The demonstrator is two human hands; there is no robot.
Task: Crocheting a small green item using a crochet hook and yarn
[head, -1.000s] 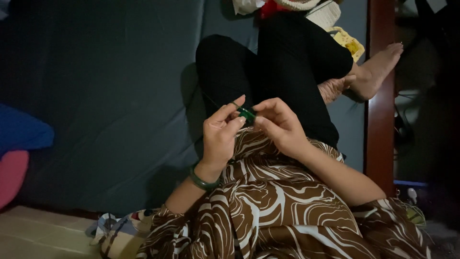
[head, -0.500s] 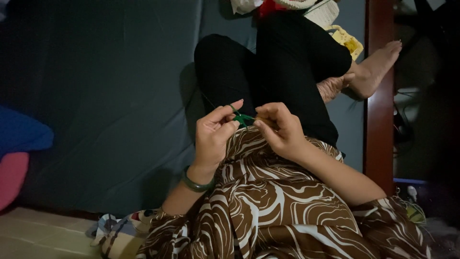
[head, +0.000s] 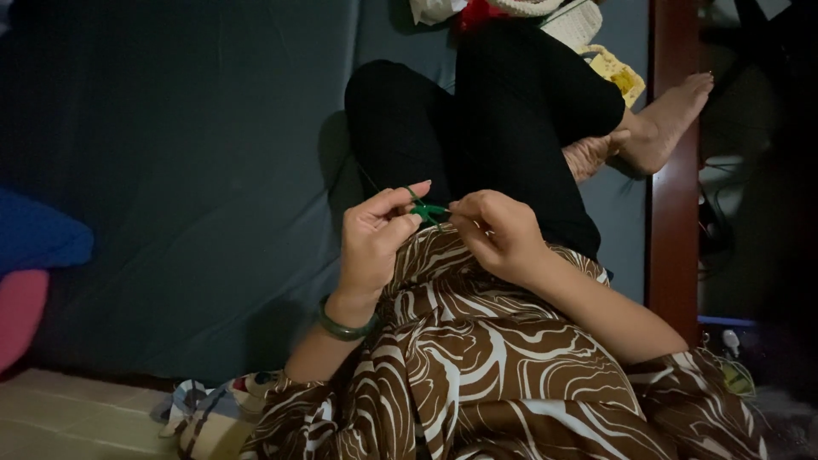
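Note:
My left hand (head: 372,241) pinches a small green crochet piece (head: 427,209) between thumb and forefinger, with green yarn running over the forefinger. A green bangle (head: 343,327) sits on that wrist. My right hand (head: 503,234) is closed around a thin crochet hook whose tip meets the green piece. Both hands hover above my lap, over the brown and white patterned dress (head: 486,375) and my black-trousered legs (head: 477,128).
A dark teal mattress (head: 187,170) fills the left and centre. Blue and pink cushions (head: 25,273) lie at the left edge. Pale and yellow crochet items (head: 596,51) rest by my bare feet (head: 656,128). A dark wooden post (head: 673,170) stands at the right.
Both hands have stayed in place over my lap, with small finger movements working the hook and green piece. The view has shifted slightly.

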